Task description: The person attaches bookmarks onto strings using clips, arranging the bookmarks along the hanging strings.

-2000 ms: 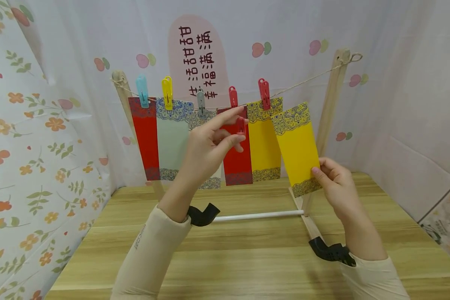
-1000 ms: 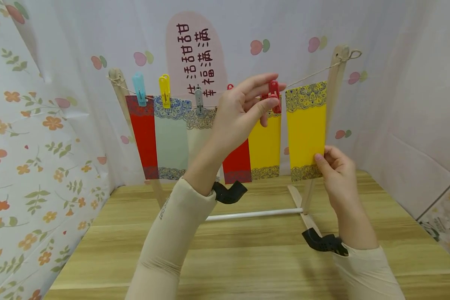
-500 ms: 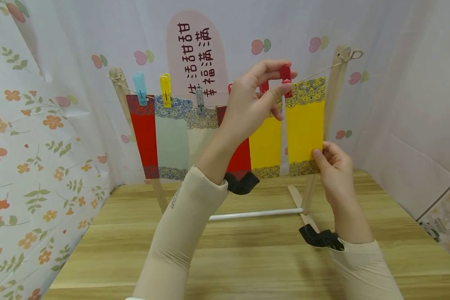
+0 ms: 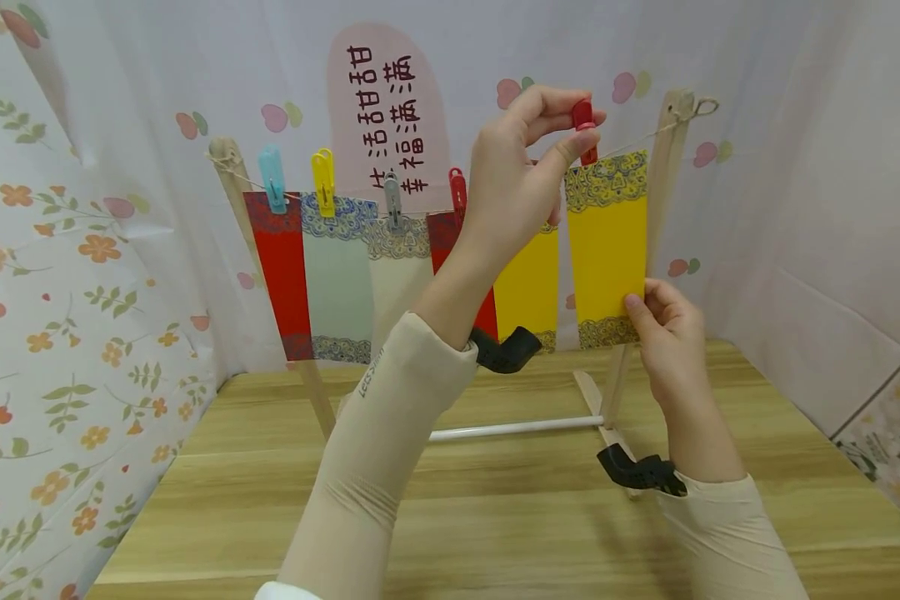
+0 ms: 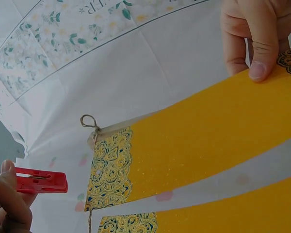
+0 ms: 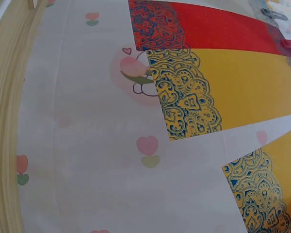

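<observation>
My left hand (image 4: 521, 167) pinches a red clothespin (image 4: 588, 152) between thumb and fingers, above the top edge of a yellow patterned card (image 4: 607, 258). In the left wrist view a small gap separates the clothespin (image 5: 43, 181) from the card's decorated end (image 5: 109, 170). That end overlaps the twine line. Low on the card's right side, my right hand (image 4: 671, 342) holds its edge with thumb and fingers, keeping it upright. Another yellow card (image 4: 528, 287) hangs just left of it, its top hidden behind my left hand.
Red (image 4: 277, 283), pale green (image 4: 337, 287) and cream cards (image 4: 401, 275) hang further left under blue (image 4: 272, 179), yellow (image 4: 323, 183) and grey clothespins (image 4: 392, 200). Wooden posts (image 4: 663, 158) carry the twine. A white rod (image 4: 517, 429) crosses low above the wooden table (image 4: 495, 517).
My left hand has carried the red clothespin up and right, from before the hanging red card to above the yellow card. My right hand has raised and straightened that card against the twine.
</observation>
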{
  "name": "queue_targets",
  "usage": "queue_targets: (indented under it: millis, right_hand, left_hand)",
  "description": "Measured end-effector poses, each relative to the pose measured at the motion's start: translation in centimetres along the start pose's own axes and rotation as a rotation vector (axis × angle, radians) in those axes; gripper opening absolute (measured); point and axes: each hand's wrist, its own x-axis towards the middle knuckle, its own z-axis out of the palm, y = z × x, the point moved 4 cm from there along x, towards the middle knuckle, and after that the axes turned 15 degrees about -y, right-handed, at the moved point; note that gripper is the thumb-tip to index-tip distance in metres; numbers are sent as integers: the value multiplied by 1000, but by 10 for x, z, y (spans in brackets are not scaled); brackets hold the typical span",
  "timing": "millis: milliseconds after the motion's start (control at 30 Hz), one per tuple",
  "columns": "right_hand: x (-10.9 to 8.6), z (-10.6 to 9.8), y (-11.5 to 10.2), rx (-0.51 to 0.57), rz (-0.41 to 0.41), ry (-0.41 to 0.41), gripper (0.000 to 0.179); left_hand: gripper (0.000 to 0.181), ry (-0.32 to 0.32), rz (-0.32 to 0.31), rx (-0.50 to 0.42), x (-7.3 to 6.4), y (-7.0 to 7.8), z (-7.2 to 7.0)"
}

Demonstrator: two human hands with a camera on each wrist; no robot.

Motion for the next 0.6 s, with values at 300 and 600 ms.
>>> queue_targets:
  millis: [300,600]
  right_hand:
    - [2,0,0,-29,13,15,14]
    - [4,-1,2,-58,28,47,14]
  left_hand:
    - [26,77,-51,10,9,-4,1]
    - [20,104,-108,44,14,-7,8]
